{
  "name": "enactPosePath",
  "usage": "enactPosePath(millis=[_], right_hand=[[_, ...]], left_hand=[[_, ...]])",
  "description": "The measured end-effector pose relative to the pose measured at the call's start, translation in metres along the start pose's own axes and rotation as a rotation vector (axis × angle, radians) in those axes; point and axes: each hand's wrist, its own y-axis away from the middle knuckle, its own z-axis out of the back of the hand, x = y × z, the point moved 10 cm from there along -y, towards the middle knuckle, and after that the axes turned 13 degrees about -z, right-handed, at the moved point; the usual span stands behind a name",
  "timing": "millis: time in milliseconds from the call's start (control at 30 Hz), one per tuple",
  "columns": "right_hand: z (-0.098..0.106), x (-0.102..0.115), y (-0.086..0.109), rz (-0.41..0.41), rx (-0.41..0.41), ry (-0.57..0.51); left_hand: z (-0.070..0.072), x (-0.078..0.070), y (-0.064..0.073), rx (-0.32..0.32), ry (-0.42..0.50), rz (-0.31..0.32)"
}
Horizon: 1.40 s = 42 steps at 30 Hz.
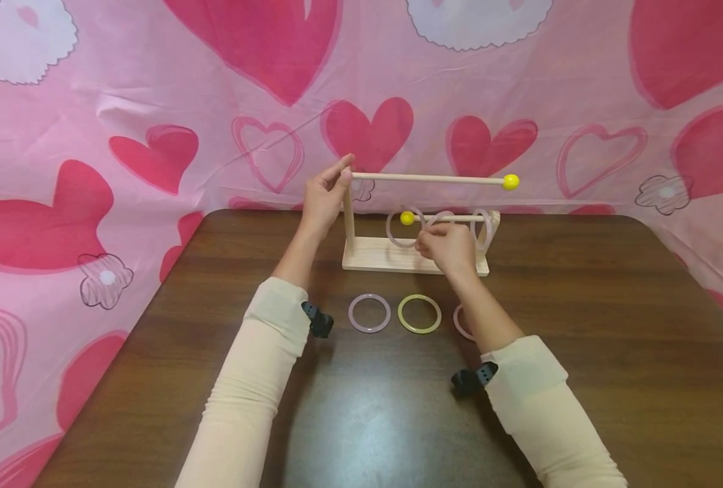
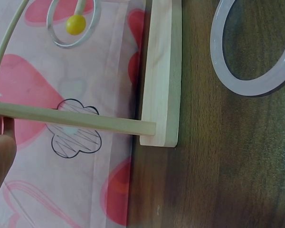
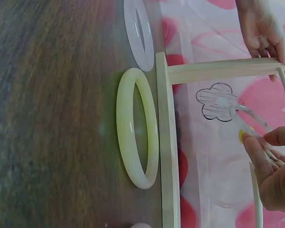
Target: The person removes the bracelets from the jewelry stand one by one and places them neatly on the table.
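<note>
A wooden rack [image 1: 416,264] stands on the table, with one post at each end. From its left post [image 1: 348,217] a long upper rod [image 1: 428,177] runs right to a yellow ball; a shorter lower rod [image 1: 453,218] runs left from the other post to a second yellow ball [image 1: 407,218]. My left hand [image 1: 325,202] grips the top of the left post. With thumb and fingers, my right hand [image 1: 450,249] pinches a pale translucent ring [image 1: 389,234], and the lower ball shows through its opening. Further right, other pale rings [image 1: 488,230] hang on the lower rod, partly behind that hand.
Before the rack, a lilac ring [image 1: 369,331] and a yellow ring [image 1: 419,331] lie flat on the brown table [image 1: 361,420]. A pinkish ring [image 1: 459,325] is partly covered by my right forearm. Behind the table hangs a pink cloth [image 1: 215,74] with hearts.
</note>
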Motion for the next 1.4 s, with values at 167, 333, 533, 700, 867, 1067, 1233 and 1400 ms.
enactPosePath(millis=[167, 333, 533, 700, 867, 1067, 1233, 1400], right_hand=[[0.003, -0.004, 0.002, -0.027, 0.034, -0.064], [0.008, -0.004, 0.005, -0.033, 0.057, -0.084], [0.017, -0.005, 0.009, -0.05, 0.073, -0.067], [0.03, -0.007, 0.01, -0.055, 0.057, -0.059], [0.042, -0.009, 0.013, -0.061, 0.042, -0.096], [0.054, -0.015, 0.015, -0.076, 0.05, -0.121], [0.067, -0.02, 0.016, -0.089, 0.085, -0.17], [0.088, -0.024, 0.015, -0.102, 0.097, -0.169]], left_hand=[[0.0, -0.001, 0.001, 0.001, 0.0, 0.003], [0.001, 0.0, 0.001, 0.001, -0.005, 0.011], [0.001, 0.001, 0.0, -0.004, 0.008, 0.003], [0.0, -0.001, -0.001, 0.001, 0.006, -0.024], [0.0, -0.002, -0.002, 0.004, 0.012, -0.032], [0.0, -0.003, -0.001, 0.004, 0.001, -0.032], [0.0, -0.003, -0.001, 0.005, -0.005, -0.027], [0.001, 0.0, 0.0, 0.001, -0.002, -0.013]])
